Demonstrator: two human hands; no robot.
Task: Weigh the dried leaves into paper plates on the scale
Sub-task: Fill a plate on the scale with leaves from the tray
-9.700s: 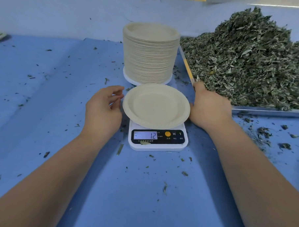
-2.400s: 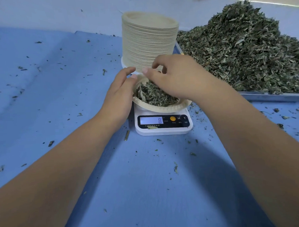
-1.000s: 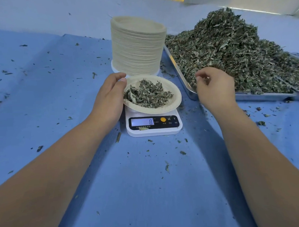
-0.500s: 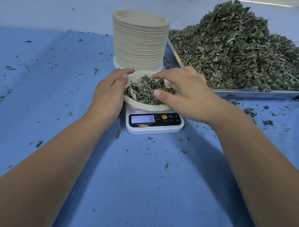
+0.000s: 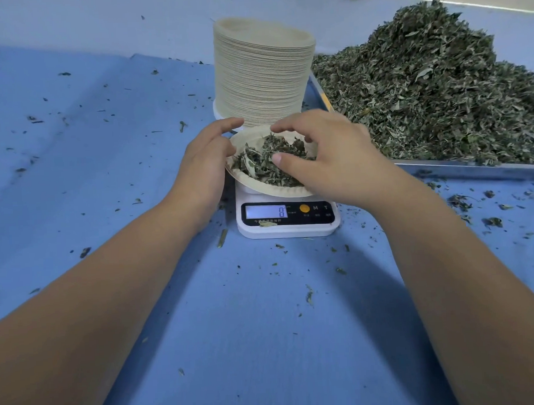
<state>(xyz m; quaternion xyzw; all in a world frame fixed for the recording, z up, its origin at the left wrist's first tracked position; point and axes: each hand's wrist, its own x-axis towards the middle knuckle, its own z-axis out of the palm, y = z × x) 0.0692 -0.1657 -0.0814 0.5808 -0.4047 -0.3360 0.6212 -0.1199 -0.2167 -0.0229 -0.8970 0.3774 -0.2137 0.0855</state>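
Right above the scale (image 5: 288,229), my two hands tend a paper plate (image 5: 249,180) of dried leaves (image 5: 267,162).
My left hand (image 5: 206,165) cups the plate's left rim, fingers loose, perhaps touching it; my right hand (image 5: 334,159) spreads relaxed fingers over the leaves, thumb resting on them. Display reads 8.

You are working at a counter (image 5: 106,185) that is wearing a creased blue cloth, spreading out left of your left grip (image 5: 203,165) and back toward you. Beyond it a paler blue sheet (image 5: 98,23) is lying flat. Far behind your right grip (image 5: 328,156), a bright strip of light (image 5: 480,7) is glinting.
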